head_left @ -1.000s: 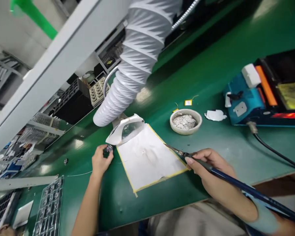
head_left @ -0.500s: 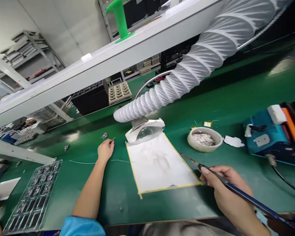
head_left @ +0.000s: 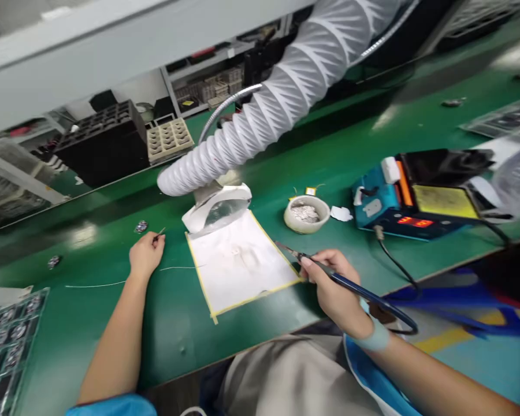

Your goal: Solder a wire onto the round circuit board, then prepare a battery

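My right hand (head_left: 333, 289) grips a soldering iron (head_left: 346, 282), its tip pointing left over the right edge of the white sheet (head_left: 238, 266), which is edged with yellow tape. My left hand (head_left: 146, 254) rests on the bench to the left of the sheet, fingers closed on a small thin thing (head_left: 158, 234) too fine to name. Just beyond those fingers lies a small round electronic part (head_left: 141, 226). A thin solder-like wire (head_left: 175, 267) runs under the left wrist and reaches onto the sheet. A pale bowl (head_left: 290, 219) of silvery scraps stands beyond the iron's tip.
A grey fume hose (head_left: 251, 133) with a clear-fronted hood (head_left: 229, 212) hangs over the sheet's far edge. The blue soldering station (head_left: 375, 208) stands at right, its cord running down. A clear tray (head_left: 15, 346) of round parts lies at left; another small part (head_left: 54, 262) is near it.
The camera view has turned to the right, bringing the whole soldering station and its red display into sight. Both hands keep about the same places on the bench, still holding their things.
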The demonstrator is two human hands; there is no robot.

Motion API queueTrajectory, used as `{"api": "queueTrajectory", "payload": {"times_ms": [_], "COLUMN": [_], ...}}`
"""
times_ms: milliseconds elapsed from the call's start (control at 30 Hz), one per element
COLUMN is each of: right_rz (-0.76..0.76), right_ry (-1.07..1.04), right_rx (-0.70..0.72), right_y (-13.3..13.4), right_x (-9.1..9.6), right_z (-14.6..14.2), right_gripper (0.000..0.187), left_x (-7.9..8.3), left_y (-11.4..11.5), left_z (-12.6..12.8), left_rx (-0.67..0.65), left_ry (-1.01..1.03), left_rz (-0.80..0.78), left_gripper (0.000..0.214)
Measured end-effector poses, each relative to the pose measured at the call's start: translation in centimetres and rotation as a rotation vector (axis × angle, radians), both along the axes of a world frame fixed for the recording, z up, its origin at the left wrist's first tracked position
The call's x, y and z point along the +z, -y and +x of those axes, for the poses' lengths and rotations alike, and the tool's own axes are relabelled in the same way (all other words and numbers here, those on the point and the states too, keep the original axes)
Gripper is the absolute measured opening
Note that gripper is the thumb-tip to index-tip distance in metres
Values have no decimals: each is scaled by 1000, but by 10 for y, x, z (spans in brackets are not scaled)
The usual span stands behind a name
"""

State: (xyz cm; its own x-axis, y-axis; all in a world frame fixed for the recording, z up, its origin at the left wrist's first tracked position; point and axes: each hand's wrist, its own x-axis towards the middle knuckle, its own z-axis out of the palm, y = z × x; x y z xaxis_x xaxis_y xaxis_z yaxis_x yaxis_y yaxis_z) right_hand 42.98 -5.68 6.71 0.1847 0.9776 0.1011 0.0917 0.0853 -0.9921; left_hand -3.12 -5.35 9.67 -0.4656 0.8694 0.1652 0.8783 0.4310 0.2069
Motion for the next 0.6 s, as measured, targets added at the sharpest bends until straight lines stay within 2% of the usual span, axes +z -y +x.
{"api": "queueTrajectory", "payload": {"times_ms": [167, 267, 333, 367, 467, 600], "right_rz": [64, 320, 455, 456, 321, 270], "right_ry": [-44, -51, 23, 77, 188, 175], "right_rx": [-13, -131, -218, -231, -177, -163], "right_y": [-1, -7, -14, -18, -28, -32], "right_x": [6, 13, 11, 8, -5, -21], "right_z": [13, 26, 34, 36, 39, 38], "right_gripper": [47, 36, 34, 36, 35, 31], "left_x": [1, 3, 4, 4, 2, 1], "left_y": [-2, -2, -2, -2, -3, -3], "left_z": [-2, -1, -1, -1, -2, -4], "left_rx": [20, 28, 28, 28, 33, 36], "left_ry": [-6, -14, -20, -22, -27, -24], "left_rz": [6, 3, 5, 7, 16, 13], "left_gripper": [36, 38, 38, 39, 39, 40]}}
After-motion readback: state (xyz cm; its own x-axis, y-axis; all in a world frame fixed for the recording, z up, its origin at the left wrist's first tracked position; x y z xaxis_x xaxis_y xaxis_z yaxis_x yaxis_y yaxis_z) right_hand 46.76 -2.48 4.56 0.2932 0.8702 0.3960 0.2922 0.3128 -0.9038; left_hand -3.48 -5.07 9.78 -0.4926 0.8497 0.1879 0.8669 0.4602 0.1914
